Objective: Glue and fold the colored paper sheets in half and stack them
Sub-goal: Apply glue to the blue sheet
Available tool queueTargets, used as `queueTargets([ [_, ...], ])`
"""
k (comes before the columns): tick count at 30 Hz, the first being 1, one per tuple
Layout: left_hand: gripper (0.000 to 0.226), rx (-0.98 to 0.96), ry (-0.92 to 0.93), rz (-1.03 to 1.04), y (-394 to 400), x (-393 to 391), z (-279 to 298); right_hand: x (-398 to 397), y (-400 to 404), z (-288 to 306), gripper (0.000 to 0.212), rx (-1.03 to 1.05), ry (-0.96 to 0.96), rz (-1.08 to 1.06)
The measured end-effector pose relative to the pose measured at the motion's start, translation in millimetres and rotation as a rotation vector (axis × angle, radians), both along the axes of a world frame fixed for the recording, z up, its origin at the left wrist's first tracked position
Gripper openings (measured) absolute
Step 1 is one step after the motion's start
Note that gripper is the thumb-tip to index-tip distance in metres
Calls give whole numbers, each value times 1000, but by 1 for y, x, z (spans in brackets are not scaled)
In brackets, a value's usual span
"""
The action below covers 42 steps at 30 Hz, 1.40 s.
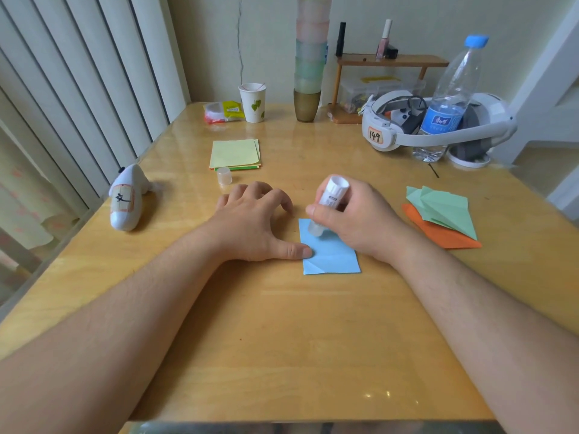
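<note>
Gripping glue stick (pixel 329 205), right hand (pixel 357 217), creased blue sheet (pixel 332 256), left hand (pixel 253 220) splayed flat.

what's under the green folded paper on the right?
An orange folded sheet lies under the green folded paper, sticking out at its left and near edges. Anything else beneath is covered.

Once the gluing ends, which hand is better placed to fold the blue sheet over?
Probably the left hand: it is free, its thumb already on the blue sheet. The right hand grips the glue stick.
</note>
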<state>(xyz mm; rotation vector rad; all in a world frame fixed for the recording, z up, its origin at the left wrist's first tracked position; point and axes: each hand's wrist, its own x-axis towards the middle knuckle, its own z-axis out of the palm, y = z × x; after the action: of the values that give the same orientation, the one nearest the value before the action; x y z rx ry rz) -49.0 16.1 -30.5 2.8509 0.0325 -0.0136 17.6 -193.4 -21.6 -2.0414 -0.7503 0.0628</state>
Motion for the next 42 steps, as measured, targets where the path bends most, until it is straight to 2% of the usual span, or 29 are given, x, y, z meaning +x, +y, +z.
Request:
queueTargets([
  [11, 87, 17, 13, -16, -1, 0, 1, -8, 9, -1, 28, -109, -25, 81],
  [20, 91, 18, 21, -27, -1, -2, 3, -7, 6, 3, 24, -147, -37, 87],
  [30, 92, 27, 17, -30, -1, -3, 3, 4, -27, 6, 22, -206, -39, 0],
  [42, 90, 20, 19, -39, 0, -3, 3, 12, -31, 2, 23, -199, -54, -57],
])
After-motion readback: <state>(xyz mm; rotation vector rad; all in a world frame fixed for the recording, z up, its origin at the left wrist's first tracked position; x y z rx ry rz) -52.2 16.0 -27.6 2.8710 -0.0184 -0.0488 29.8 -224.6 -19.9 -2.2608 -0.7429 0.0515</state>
